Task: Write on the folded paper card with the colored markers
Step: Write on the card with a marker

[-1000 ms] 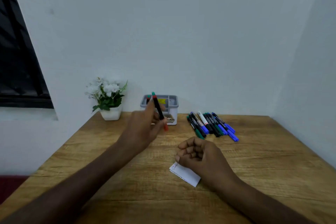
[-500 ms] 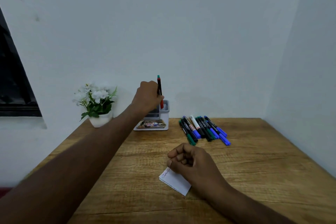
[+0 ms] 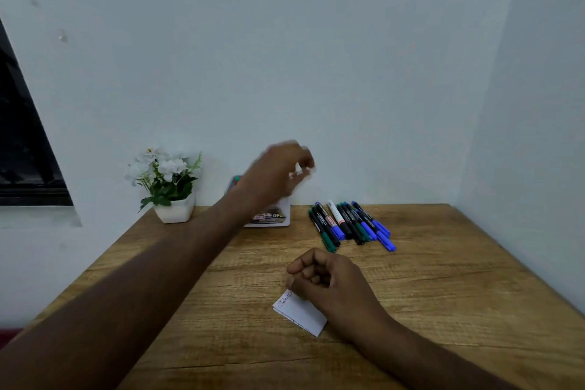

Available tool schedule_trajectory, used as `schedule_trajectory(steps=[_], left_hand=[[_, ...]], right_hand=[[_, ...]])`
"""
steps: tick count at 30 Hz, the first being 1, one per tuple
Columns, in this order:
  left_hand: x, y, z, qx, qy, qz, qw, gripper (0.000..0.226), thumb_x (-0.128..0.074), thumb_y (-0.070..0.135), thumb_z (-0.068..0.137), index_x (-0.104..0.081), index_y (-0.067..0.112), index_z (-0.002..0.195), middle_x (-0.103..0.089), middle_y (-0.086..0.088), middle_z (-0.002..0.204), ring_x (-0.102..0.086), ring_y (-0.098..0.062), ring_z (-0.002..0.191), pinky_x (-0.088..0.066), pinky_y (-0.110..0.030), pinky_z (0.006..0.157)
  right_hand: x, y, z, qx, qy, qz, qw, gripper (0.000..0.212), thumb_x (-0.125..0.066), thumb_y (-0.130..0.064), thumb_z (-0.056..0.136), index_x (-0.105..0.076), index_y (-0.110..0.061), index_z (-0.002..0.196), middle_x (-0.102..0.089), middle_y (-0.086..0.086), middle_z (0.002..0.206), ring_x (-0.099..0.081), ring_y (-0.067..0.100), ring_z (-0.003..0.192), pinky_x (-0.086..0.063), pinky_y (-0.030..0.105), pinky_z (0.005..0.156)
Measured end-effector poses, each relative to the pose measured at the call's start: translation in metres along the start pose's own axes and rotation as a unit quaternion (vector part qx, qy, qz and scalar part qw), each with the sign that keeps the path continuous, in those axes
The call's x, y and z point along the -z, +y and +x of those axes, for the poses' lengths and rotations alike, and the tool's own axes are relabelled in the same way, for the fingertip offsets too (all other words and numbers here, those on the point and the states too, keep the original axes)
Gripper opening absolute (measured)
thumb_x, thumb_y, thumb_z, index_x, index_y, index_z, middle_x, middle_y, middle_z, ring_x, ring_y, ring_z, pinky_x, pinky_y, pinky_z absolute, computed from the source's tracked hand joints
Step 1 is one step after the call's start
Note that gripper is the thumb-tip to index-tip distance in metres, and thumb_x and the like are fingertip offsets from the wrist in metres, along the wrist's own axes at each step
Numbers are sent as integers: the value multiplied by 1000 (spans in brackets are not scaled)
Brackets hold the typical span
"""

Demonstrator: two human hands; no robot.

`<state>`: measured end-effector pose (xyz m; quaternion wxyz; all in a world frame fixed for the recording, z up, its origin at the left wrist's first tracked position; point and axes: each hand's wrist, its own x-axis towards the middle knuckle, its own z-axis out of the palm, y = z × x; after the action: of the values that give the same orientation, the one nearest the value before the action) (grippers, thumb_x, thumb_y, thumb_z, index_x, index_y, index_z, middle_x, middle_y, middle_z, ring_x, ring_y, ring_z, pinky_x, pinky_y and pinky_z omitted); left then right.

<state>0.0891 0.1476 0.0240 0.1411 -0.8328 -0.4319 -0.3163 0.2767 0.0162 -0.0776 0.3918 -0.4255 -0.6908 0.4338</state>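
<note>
Left hand (image 3: 278,172) raised over the small grey-and-white plastic pen holder (image 3: 269,215), motion-blurred; cannot tell whether its grip is open or closed, nothing seen in it. Right hand (image 3: 329,282) curled in a fist, resting on the white folded paper card (image 3: 300,313), which lies on the wooden table (image 3: 459,294) in front of the holder, handwriting showing. Row of black, green and blue markers (image 3: 348,225) lies right of the holder; white potted flowers (image 3: 167,187) left of it.
</note>
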Motion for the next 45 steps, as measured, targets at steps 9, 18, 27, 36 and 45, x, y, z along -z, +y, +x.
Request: schedule_trajectory(steps=[9,18,27,36,45], left_hand=[[-39,41,-46,-122,-254,91,955,37,-60,18,99,-63,40,128,-58,13,132,-56,-11,122,-38,-25,54],[-9,29,-93,32,-232,-7,972,23,-69,33,78,-49,34,67,-53,13,74,-50,-5,70,-38,-25,60],[18,27,-153,218,-203,-12,955,33,-78,29,93,-58,23,119,-66,11,98,-61,-5,84,-51,-23,75],[23,51,-173,144,-119,-157,970,17,-39,26,111,-53,36,107,-64,18,99,-60,-2,92,-45,-17,75],[10,70,-171,81,-154,-126,977,25,-27,44,112,-35,48,135,-64,15,88,-60,-5,76,-52,-39,68]], right_hand=[[-1,1,1,4,12,-20,1000,6,-82,-24,91,-78,-23,96,-76,-7,83,-71,0,78,-54,14,70],[-1,3,1,7,9,-14,1000,3,-80,-22,92,-78,-25,92,-79,3,87,-75,19,86,-59,27,76],[2,-2,0,-13,1,-16,1000,5,-81,-21,92,-78,-24,95,-79,-1,88,-75,14,86,-57,19,73],[-1,-10,-3,-20,-13,-22,999,27,-78,-51,89,-79,-30,107,-80,2,92,-74,13,90,-52,21,76],[1,-11,-4,-35,6,17,999,40,-65,-50,97,-84,-16,87,-70,-11,66,-59,0,66,-44,21,68]])
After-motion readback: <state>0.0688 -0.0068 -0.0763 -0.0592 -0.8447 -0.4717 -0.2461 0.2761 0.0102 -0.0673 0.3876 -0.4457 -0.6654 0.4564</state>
